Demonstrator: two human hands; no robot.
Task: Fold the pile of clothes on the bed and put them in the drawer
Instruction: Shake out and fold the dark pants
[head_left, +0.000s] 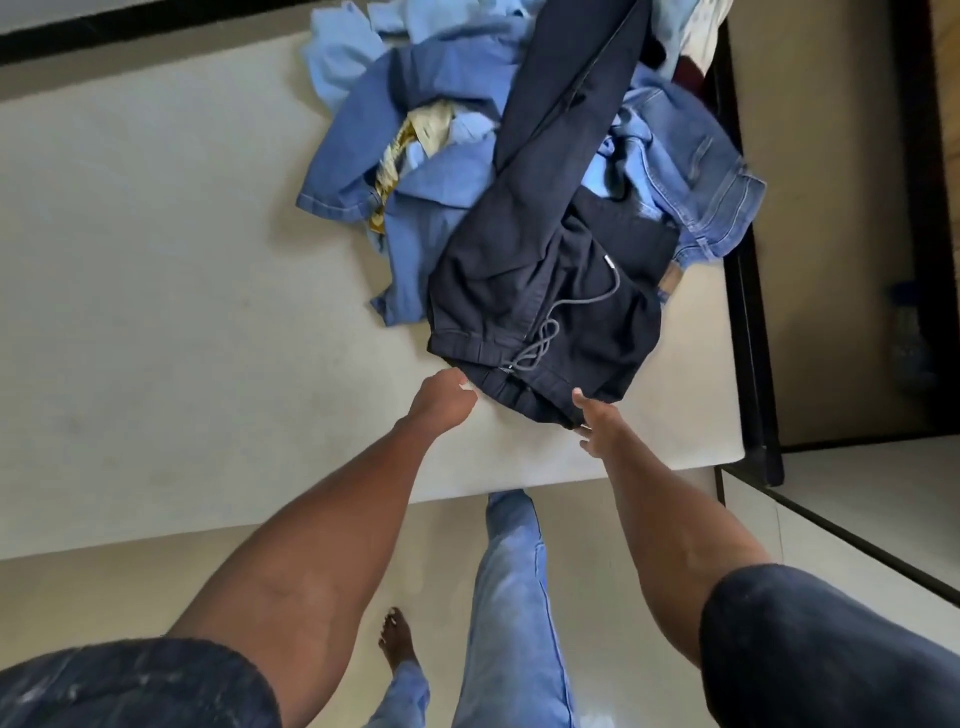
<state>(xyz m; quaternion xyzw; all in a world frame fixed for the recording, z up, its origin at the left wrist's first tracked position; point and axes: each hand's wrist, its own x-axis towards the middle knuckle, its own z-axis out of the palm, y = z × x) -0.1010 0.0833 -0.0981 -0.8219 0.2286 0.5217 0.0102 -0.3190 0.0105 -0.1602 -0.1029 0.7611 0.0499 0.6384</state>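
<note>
Dark navy drawstring trousers (524, 270) lie on top of a pile of clothes (431, 130) on the pale bed (156, 260), waistband toward me. My left hand (444, 397) is at the waistband's left end, fingers curled against the fabric edge. My right hand (597, 421) reaches the waistband's right end, thumb up on the cloth, fingers partly under it; the grip itself is hidden. Under the trousers lie light blue jeans (696, 171), other blue garments and a yellow patterned cloth (410, 140).
A black bed frame (748, 332) runs along the bed's right side, with a dark-edged unit (852, 530) at lower right. My legs in blue jeans and a bare foot (397, 642) stand on the pale floor at the bed's near edge.
</note>
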